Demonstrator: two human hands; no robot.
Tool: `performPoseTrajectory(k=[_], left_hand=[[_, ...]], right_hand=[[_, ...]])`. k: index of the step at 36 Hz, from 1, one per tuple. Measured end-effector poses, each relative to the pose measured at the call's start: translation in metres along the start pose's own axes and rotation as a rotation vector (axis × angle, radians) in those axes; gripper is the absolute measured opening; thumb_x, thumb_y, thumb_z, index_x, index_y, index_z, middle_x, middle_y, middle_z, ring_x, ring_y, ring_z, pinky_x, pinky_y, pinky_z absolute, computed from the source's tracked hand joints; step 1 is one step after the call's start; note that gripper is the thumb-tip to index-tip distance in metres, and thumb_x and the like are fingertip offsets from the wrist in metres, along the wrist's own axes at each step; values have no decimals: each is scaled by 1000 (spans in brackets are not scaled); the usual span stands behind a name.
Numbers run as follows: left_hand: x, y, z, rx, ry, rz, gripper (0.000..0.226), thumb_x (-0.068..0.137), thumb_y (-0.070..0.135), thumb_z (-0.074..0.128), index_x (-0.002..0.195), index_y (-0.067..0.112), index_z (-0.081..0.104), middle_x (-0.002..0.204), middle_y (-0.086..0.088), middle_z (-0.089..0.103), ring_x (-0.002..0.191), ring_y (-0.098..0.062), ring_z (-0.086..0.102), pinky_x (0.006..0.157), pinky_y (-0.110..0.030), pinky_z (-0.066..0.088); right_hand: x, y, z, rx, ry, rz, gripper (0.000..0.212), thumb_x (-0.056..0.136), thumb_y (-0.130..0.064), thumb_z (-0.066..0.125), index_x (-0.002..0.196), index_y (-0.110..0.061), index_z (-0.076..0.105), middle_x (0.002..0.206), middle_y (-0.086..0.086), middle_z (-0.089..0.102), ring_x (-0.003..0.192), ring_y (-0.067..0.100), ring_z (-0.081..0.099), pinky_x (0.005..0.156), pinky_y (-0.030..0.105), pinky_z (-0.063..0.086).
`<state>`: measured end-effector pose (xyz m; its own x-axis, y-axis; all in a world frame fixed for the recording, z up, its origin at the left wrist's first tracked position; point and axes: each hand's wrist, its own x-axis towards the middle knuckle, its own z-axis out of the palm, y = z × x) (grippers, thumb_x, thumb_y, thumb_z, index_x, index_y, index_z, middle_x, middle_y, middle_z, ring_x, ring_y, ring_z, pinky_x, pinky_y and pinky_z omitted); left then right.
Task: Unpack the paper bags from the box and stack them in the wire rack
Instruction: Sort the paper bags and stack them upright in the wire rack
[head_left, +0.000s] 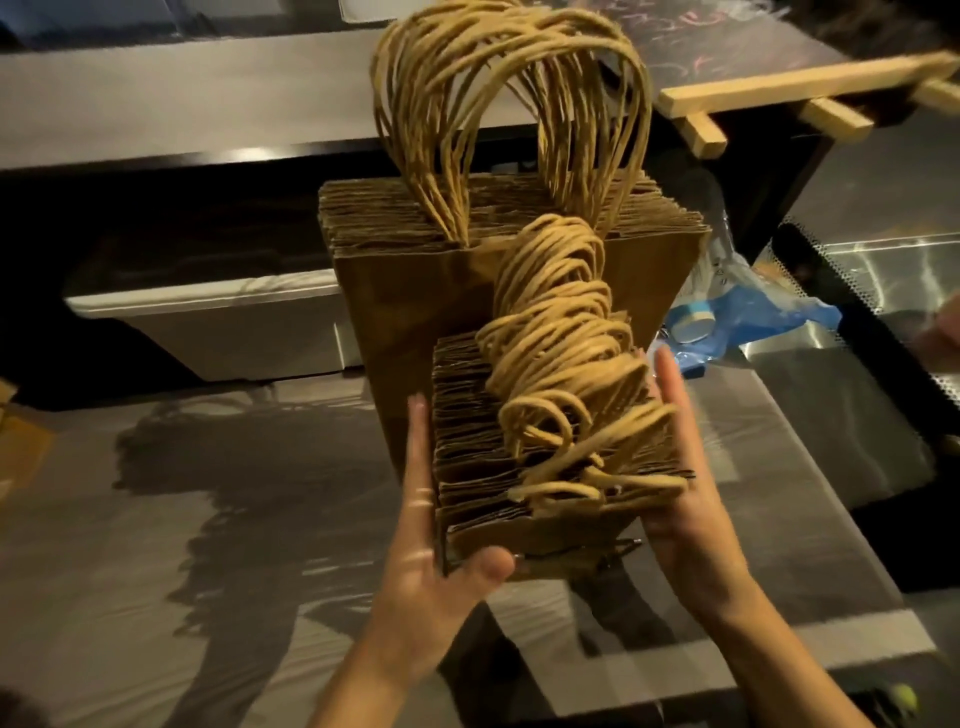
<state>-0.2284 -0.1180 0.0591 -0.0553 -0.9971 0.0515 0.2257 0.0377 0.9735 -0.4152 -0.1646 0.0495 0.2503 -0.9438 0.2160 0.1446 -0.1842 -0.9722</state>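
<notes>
Surface: stainless table (208, 519), shiny, dim light w/ dark shadows across it.
Room: steel ledge (156, 78) behind; grey metal bin (218, 322) below it, left; wooden slats (779, 88) top rt; perforated metal panel (852, 270) far rt.
Small paper bags (519, 467): folded stack, edges up, twisted handles tangled on top – in wire rack (621, 545), only bits of wire show at near end.
Large paper bags (415, 291): taller stack upright just behind, touching; handles loop high.
Left hand (431, 519): fingers straight, flat on stack's left side, thumb across near lower corner.
Right hand (680, 467): fingers straight, flat on rt side – hands apart, stack between.
Edges: table's rt edge near, dark gap beyond; blue plastic bag (753, 317) just rt of large bags.
Room to move: bare table left and near side.
</notes>
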Motion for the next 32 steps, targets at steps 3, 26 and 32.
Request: performPoseTrajectory(k=[3, 26, 32], left_hand=[[7, 15, -5, 160, 127, 127, 117, 57, 79, 64, 149, 36, 6, 156, 13, 20, 142, -9, 24, 113, -42, 29], [116, 80, -44, 49, 31, 126, 95, 54, 51, 85, 134, 37, 36, 113, 7, 69, 111, -13, 62, 85, -25, 52], [123, 82, -50, 148, 146, 174, 94, 52, 55, 84, 133, 35, 41, 113, 10, 67, 110, -12, 61, 88, -28, 52]], right_hand=[[18, -18, -2, 79, 114, -78, 84, 78, -65, 58, 146, -33, 21, 154, -6, 30, 142, 15, 27, 116, 40, 24], [147, -49, -9, -77, 288, -113, 46, 61, -55, 66, 95, -27, 53, 82, -15, 66, 82, 3, 64, 75, 22, 50], [143, -41, -15, -165, 198, -146, 69, 61, -66, 69, 116, -31, 47, 97, -16, 63, 91, -5, 61, 76, 12, 47]])
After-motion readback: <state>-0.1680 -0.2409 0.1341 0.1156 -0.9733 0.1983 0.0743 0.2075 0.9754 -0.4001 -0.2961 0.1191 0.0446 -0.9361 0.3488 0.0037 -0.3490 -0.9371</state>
